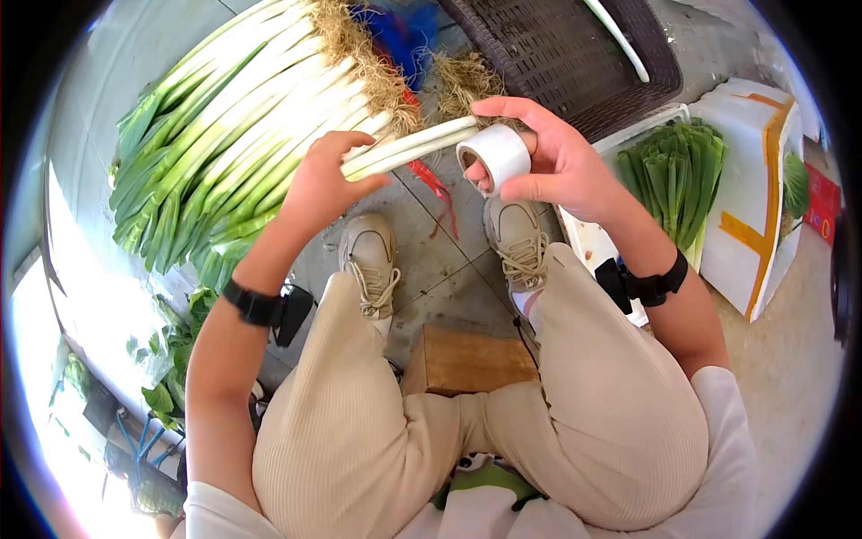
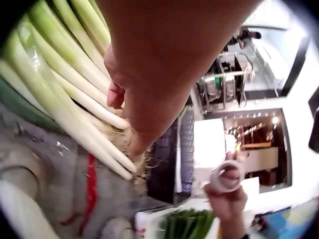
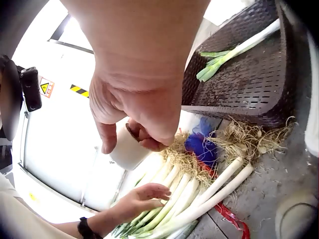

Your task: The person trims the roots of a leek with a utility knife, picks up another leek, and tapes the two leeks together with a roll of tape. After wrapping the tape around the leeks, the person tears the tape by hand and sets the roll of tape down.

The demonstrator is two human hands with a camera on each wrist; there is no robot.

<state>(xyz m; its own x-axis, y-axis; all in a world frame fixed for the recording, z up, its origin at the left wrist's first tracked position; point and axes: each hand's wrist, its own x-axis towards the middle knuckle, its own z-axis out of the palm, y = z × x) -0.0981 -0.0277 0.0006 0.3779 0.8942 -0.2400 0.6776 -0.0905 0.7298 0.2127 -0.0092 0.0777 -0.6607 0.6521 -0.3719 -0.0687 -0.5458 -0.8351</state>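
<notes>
My right hand (image 1: 570,171) grips a roll of white tape (image 1: 510,154), some fingers through its core and the thumb along its outside. Two long green onions (image 1: 415,148) with bare white ends reach out past my left hand (image 1: 321,184) toward the roll. In the right wrist view, the left hand (image 3: 139,203) hovers over the stalks with its fingers extended and apart. Beside it lies a big pile of green onions (image 1: 260,117), white stems and roots toward the crate, green leaves toward the left.
A brown woven crate (image 1: 663,76) holding a loose stalk stands at the top. Cut roots (image 1: 462,81), blue netting (image 1: 409,40) and a red strip (image 1: 435,189) lie on the floor. Right: bundled greens (image 1: 673,175), a white foam panel (image 1: 759,180). A wooden block (image 1: 476,359) sits between the legs.
</notes>
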